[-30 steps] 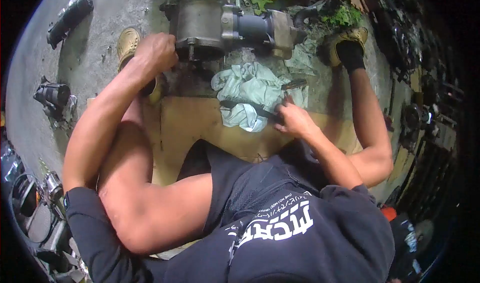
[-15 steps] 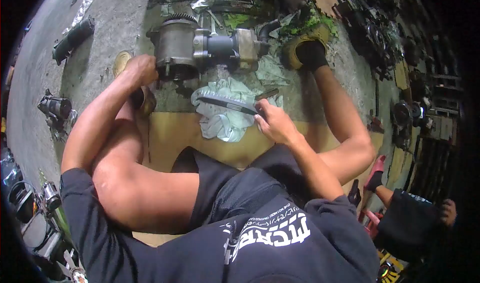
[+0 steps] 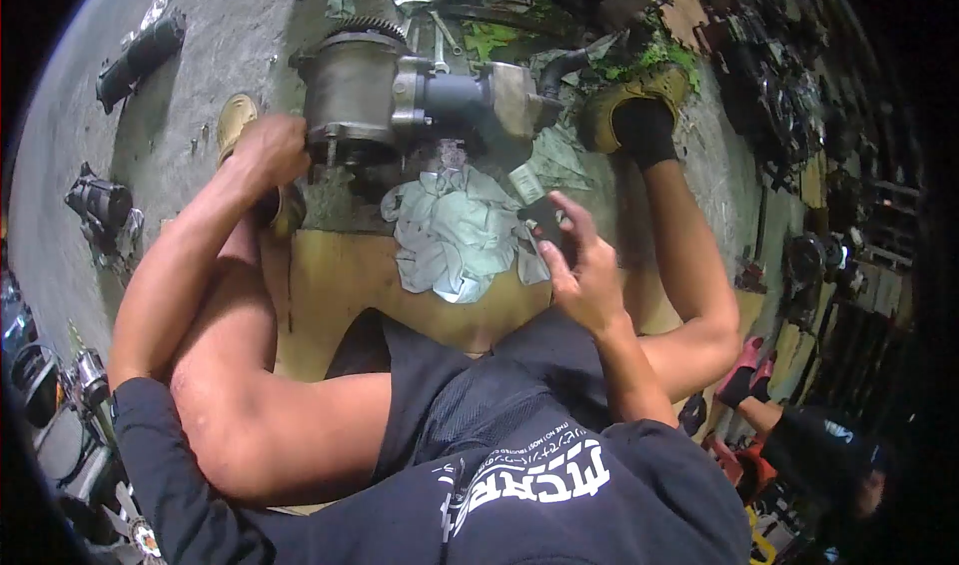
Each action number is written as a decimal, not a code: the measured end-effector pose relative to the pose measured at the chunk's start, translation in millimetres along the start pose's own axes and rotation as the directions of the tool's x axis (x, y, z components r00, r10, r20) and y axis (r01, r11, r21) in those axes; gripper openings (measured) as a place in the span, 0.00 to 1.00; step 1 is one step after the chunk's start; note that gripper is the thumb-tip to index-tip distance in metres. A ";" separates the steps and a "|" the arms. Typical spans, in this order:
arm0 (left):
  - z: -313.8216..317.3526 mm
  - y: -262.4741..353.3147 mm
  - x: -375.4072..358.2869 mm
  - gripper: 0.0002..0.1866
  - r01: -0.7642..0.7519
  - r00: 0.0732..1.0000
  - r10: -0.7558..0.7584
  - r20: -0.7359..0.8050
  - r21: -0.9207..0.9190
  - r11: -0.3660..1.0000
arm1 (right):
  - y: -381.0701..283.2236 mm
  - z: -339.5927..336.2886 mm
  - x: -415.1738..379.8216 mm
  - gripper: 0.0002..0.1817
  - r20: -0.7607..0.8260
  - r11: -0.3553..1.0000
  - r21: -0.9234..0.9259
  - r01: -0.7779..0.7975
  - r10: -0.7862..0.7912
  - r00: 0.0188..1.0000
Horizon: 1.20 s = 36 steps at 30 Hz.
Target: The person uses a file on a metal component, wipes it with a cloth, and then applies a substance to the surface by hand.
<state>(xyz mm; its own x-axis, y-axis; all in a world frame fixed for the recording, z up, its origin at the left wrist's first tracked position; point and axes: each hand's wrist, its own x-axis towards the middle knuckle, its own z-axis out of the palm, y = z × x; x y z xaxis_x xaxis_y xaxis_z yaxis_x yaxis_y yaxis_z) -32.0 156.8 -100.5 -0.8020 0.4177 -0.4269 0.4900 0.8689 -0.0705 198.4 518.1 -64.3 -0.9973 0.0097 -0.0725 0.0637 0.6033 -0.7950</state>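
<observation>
By rag [image 3: 450, 227], R hand [image 3: 591, 273] has dk. obj. [image 3: 540, 215] (blurry).

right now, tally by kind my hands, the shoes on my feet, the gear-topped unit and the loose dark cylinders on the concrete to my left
Bare hands: 2, left hand and right hand
Tan shoes: 2
Grey metal unit with toothed gear: 1
Dark, roughly cylindrical parts: 2
Total: 7
</observation>
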 end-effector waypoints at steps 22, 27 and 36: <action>6.2 -0.4 -2.9 0.11 -0.019 0.997 0.014 -0.073 -0.073 0.997 | -76.7 -74.3 169.5 0.24 -0.207 0.874 -0.486 -0.023 -0.090 0.974; -0.3 1.3 -1.0 0.11 0.000 0.997 -0.007 -0.071 -0.091 0.996 | -54.8 -15.0 98.9 0.26 -0.013 0.914 -0.392 -0.107 0.111 0.994; 24.0 -11.9 -1.2 0.14 -0.087 0.978 0.065 -0.199 -0.101 0.991 | -52.2 -80.4 208.6 0.27 -0.110 0.789 -0.602 0.123 -0.234 0.966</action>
<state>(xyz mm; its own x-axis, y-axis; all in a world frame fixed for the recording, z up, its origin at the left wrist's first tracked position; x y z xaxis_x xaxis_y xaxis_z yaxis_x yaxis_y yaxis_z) -28.7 139.6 -120.8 -0.8203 0.5181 -0.2425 0.5206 0.8518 0.0586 -15.8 552.8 10.6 -0.9823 -0.0443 0.1818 -0.0939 0.9571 -0.2741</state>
